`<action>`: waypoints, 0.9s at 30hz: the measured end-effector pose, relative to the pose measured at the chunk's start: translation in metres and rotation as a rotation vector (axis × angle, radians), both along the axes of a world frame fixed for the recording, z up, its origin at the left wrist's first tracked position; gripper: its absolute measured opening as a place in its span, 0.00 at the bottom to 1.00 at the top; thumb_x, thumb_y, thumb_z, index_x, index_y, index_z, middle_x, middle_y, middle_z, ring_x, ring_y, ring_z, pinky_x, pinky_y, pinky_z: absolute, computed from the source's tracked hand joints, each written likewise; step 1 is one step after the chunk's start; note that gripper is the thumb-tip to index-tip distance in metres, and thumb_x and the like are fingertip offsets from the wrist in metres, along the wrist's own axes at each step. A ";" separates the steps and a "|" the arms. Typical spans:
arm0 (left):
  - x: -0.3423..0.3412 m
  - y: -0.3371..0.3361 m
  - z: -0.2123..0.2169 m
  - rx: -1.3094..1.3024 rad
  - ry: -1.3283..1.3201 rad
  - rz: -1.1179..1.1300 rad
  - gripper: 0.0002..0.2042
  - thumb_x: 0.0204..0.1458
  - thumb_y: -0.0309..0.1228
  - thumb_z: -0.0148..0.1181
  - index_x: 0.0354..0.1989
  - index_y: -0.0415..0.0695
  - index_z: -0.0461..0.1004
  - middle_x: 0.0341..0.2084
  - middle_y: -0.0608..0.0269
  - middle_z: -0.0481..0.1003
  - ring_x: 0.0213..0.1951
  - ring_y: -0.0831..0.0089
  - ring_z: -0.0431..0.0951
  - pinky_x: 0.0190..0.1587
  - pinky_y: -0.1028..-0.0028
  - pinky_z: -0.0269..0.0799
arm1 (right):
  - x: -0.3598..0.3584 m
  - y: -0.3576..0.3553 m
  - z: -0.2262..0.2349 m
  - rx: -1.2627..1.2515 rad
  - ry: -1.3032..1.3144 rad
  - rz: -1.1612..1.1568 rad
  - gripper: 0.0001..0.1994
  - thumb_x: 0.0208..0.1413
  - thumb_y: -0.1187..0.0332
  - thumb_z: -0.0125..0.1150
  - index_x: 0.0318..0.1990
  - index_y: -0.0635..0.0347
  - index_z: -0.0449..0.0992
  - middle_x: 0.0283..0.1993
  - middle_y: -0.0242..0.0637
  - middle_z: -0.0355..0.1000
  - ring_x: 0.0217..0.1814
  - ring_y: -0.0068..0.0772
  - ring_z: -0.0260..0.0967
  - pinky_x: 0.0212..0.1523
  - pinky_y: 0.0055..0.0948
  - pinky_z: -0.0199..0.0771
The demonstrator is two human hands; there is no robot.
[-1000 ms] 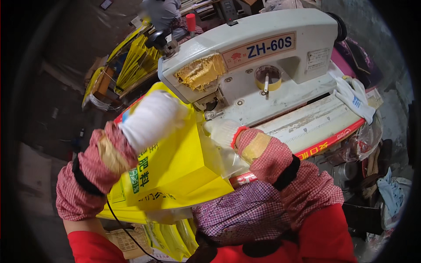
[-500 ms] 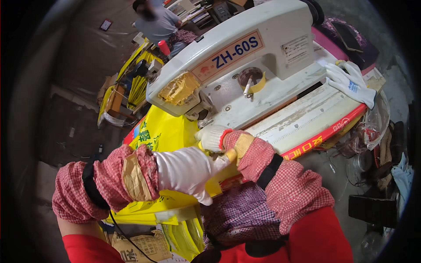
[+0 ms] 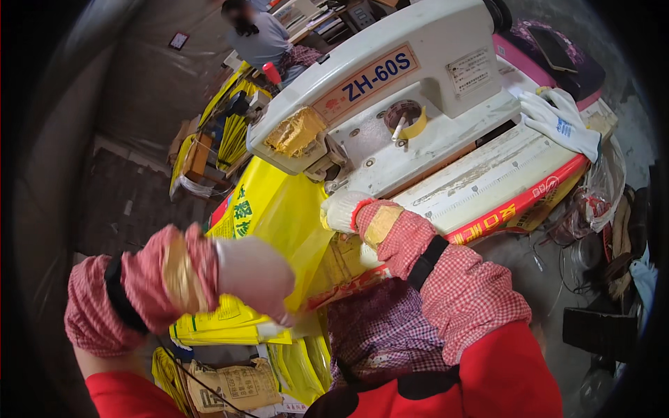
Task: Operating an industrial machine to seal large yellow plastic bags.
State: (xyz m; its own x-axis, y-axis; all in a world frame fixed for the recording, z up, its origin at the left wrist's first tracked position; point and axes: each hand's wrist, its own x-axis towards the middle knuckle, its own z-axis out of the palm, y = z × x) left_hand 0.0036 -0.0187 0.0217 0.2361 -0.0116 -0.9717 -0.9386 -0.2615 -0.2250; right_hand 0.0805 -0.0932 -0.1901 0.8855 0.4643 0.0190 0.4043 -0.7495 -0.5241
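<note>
A large white sewing machine (image 3: 446, 76) stands in front of me, a patch of gold tape on its head. Under that head lies a yellow plastic bag (image 3: 279, 198) with green print, reaching down toward my lap. My right hand (image 3: 343, 211), in a white knit glove, is curled closed at the bag's right edge, just below the machine's needle area. Its fingertips are partly hidden. My left hand (image 3: 256, 275), also in a white glove, is over the lower part of the bag and a stack of yellow bags (image 3: 230, 324). Motion blurs its fingers.
A roll of tape (image 3: 408, 120) rests on the machine bed. Farther right are a white glove (image 3: 559, 122) and a phone (image 3: 552, 49). More folded yellow bags (image 3: 300, 369) and brown packaging (image 3: 233, 385) lie below. A person (image 3: 261, 38) sits at the back left.
My left hand has moved left and slightly down, away from my right hand, uncovering more of the yellow bag. My right hand stays near the machine head. The view has shifted slightly.
</note>
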 end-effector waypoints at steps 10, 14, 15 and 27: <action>-0.046 0.071 -0.053 -0.363 0.118 -0.311 0.10 0.44 0.39 0.56 0.30 0.48 0.77 0.21 0.60 0.75 0.27 0.60 0.77 0.31 0.60 0.71 | -0.035 0.058 0.012 -0.347 -0.297 -0.264 0.12 0.48 0.68 0.50 0.37 0.55 0.80 0.36 0.41 0.76 0.38 0.41 0.74 0.36 0.44 0.74; -0.033 0.037 -0.050 -0.144 0.102 -0.097 0.10 0.46 0.39 0.54 0.29 0.47 0.77 0.21 0.59 0.75 0.28 0.57 0.76 0.30 0.61 0.72 | -0.048 0.057 -0.019 -0.378 -0.946 -0.287 0.13 0.52 0.64 0.47 0.36 0.55 0.79 0.36 0.42 0.76 0.41 0.41 0.74 0.40 0.42 0.73; -0.034 0.043 -0.049 -0.055 0.086 -0.111 0.10 0.46 0.39 0.53 0.29 0.47 0.77 0.21 0.59 0.75 0.27 0.57 0.76 0.30 0.62 0.72 | -0.056 0.068 -0.006 -0.365 -0.957 -0.270 0.13 0.52 0.64 0.47 0.36 0.55 0.79 0.36 0.42 0.76 0.41 0.41 0.74 0.40 0.42 0.73; -0.042 0.067 -0.055 -0.511 0.267 -0.265 0.05 0.39 0.32 0.59 0.19 0.46 0.77 0.18 0.59 0.76 0.25 0.60 0.78 0.24 0.62 0.73 | -0.069 0.007 0.050 0.742 0.070 -0.652 0.17 0.53 0.60 0.49 0.47 0.60 0.71 0.47 0.49 0.71 0.48 0.49 0.69 0.50 0.37 0.67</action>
State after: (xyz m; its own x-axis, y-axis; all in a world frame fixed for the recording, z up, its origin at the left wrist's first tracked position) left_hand -0.0383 0.0486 -0.0329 -0.0877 -0.5147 -0.8529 -0.9928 -0.0252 0.1173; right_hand 0.0119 -0.0863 -0.1404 0.9738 -0.2228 0.0455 -0.0207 -0.2861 -0.9580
